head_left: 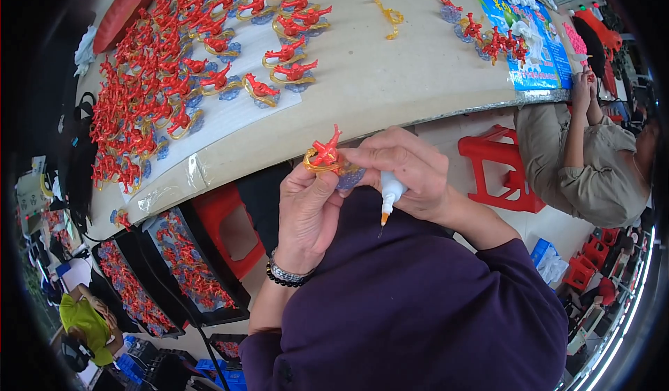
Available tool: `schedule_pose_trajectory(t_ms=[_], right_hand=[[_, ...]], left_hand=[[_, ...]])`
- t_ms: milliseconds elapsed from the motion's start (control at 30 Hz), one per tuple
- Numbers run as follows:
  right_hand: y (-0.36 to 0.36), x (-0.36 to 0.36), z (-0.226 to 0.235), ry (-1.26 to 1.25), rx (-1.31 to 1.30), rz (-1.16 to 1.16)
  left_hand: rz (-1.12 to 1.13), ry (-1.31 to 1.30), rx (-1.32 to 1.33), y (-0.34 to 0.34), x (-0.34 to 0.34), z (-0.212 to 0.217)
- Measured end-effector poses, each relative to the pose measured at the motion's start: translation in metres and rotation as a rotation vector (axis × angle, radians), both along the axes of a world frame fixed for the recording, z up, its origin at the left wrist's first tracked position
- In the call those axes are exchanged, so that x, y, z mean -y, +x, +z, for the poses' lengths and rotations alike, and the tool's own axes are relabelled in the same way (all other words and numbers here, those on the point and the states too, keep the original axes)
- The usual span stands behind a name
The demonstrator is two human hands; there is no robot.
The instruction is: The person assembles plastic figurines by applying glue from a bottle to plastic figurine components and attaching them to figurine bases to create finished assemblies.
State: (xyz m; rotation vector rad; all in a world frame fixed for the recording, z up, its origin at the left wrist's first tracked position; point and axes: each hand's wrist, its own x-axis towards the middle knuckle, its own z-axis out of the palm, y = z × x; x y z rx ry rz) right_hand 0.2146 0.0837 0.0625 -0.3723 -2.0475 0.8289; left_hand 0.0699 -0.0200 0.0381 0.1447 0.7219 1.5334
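Note:
Just off the table's near edge, my left hand (308, 213) pinches a small plastic figurine (325, 152), red with a yellow ring-like band and a translucent blue base. My right hand (408, 168) touches the figurine's right side with thumb and forefinger. Tucked in the same right hand is a white squeeze bottle (391, 190) with an orange tip and a fine needle, pointing down. Many like figurines (216, 77) stand in rows on white paper at the left of the table. A loose yellow curled piece (390, 18) lies farther back.
A red tray (125, 11) is at the far left of the table (376, 77). At right, a blue printed sheet (540, 56) has red-and-blue pieces and white parts on it. Another person (585, 154) sits there by a red stool (498, 164). Filled black trays (191, 265) stand at lower left.

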Motion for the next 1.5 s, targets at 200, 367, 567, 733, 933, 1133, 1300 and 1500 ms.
schedule_pose_trajectory(t_ms=[200,367,567,733,933,1133,1300,1500], right_hand=[[0.002,-0.002,-0.005,0.185,0.002,-0.004],[0.003,-0.002,-0.01,0.22,-0.027,-0.017],[0.003,-0.003,-0.01,0.283,-0.017,-0.021],[0.004,-0.003,-0.01,0.334,-0.012,-0.013],[0.003,-0.002,-0.008,0.385,-0.001,-0.005],[0.0,-0.002,-0.008,0.453,-0.022,-0.017],[-0.001,-0.003,-0.008,0.516,-0.015,-0.028],[-0.002,-0.003,-0.011,0.557,-0.021,-0.044]], left_hand=[[0.132,0.028,-0.171,0.002,-0.001,0.013],[0.187,0.055,-0.223,0.004,-0.002,0.015],[0.191,0.077,-0.271,0.004,-0.002,0.013],[0.223,0.12,-0.336,0.004,-0.001,0.008],[0.302,0.123,-0.37,0.007,-0.001,0.002],[0.347,0.111,-0.386,0.01,-0.002,0.003],[0.348,0.078,-0.395,0.011,-0.001,0.003],[0.323,0.044,-0.416,0.012,0.0,0.005]])
